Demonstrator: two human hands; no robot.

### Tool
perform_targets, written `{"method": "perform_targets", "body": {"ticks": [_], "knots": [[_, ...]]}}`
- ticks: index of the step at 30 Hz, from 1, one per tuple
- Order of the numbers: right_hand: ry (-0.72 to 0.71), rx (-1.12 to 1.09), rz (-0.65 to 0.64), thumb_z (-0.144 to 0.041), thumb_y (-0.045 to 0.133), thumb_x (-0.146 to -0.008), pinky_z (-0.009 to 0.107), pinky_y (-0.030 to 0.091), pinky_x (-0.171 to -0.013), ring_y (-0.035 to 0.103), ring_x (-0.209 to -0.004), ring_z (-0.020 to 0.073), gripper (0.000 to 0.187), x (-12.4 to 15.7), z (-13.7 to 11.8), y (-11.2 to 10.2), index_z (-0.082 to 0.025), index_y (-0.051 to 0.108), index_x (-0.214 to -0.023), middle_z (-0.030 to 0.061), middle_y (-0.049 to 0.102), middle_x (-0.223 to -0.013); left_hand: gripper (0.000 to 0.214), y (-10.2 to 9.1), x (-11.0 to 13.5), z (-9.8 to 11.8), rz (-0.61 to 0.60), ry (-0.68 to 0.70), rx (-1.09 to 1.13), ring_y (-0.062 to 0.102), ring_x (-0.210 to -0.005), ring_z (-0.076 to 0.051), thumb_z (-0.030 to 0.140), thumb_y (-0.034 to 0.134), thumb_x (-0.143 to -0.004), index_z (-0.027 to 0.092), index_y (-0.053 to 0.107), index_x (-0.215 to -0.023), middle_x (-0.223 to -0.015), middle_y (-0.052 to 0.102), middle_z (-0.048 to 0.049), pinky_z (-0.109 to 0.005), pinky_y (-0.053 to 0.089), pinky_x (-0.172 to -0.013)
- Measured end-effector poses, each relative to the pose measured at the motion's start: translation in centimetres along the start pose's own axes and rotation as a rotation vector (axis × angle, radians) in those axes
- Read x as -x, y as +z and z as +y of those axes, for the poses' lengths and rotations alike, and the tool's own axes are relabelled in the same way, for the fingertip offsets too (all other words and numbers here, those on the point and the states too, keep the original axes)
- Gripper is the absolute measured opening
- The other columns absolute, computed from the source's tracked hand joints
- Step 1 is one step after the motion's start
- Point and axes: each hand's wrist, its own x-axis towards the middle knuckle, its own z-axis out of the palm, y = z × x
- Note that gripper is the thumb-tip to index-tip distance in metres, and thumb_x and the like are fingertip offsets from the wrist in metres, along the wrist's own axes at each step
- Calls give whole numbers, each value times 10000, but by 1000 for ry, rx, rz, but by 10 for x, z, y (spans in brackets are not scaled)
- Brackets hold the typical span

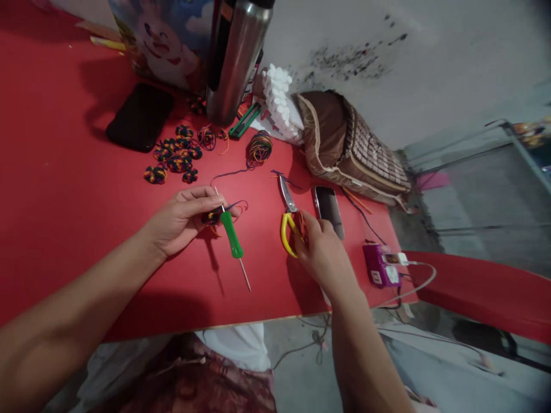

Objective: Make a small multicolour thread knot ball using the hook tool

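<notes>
Between thumb and fingers, my left hand [187, 218] pinches a crochet hook with a green handle [231, 234], its thin metal shaft slanting down over the red table. A small dark multicoloured crocheted piece [210, 217] is in the same hand, partly hidden by the fingers, with loose yarn ends sticking out. My right hand [322, 249] has its fingers closed on the handles of yellow-handled scissors [287, 235]. The scissor blades point away from me, near some snipped yarn [286, 179]. A multicoloured yarn ball [260, 147] lies beyond, its strand running towards my left hand.
Several small crocheted flowers [178, 155] lie near a dark phone [141, 117]. Behind stand a steel bottle [239, 63] and a green cutter [244, 121]. Rightward are another phone [328, 207], a brown bag [357, 146] and a purple power box [381, 267] with a cable.
</notes>
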Motion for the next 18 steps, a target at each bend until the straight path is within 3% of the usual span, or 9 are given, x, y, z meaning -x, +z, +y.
{"method": "perform_targets", "body": {"ticks": [5, 8, 10, 13, 15, 18], "knots": [[131, 32, -165, -265, 606, -904, 415, 522, -767, 753, -904, 364, 566, -24, -15, -11, -58, 573, -1430, 252, 771, -1117, 152, -1, -2, 1, 17, 37, -8, 803, -773, -212, 182, 891, -760, 154, 746, -721, -754, 792, -63, -254, 605, -674], [157, -29, -175, -268, 598, -909, 396, 505, -719, 750, -829, 341, 500, -29, -10, -16, -104, 594, -1381, 187, 793, -964, 153, 0, -3, 3, 37, 41, -13, 777, -703, -191, 154, 895, -743, 145, 744, -719, -743, 788, -64, -232, 588, -600], [101, -259, -203, -273, 614, -893, 368, 516, -687, 727, -755, 282, 437, -24, 0, -19, -150, 609, -1312, 110, 761, -881, 161, 1, -2, 3, 40, 41, -20, 783, -719, -195, 156, 907, -736, 140, 748, -714, -721, 769, -54, -221, 587, -586], [56, -866, -368, -453, 696, -918, 339, 540, -628, 691, -664, 213, 457, -5, 18, -24, -221, 556, -1287, 18, 682, -844, 179, 1, -2, 3, 48, 58, -23, 789, -734, -197, 182, 926, -729, 147, 752, -701, -696, 745, -33, -226, 606, -609], [27, -1057, -352, -588, 693, -950, 323, 526, -634, 648, -652, 180, 449, 10, 26, -24, -248, 584, -1223, 1, 653, -811, 184, 0, -3, 2, 61, 68, -31, 780, -714, -187, 194, 927, -736, 155, 751, -702, -707, 750, -27, -227, 604, -609], [-166, -1166, -458, -760, 582, -959, 327, 482, -597, 536, -632, 162, 580, 28, 23, -20, -269, 597, -1266, 13, 638, -828, 192, -1, -3, 2, 80, 80, -45, 774, -704, -186, 213, 931, -736, 161, 748, -705, -716, 753, -25, -234, 594, -608]]}}
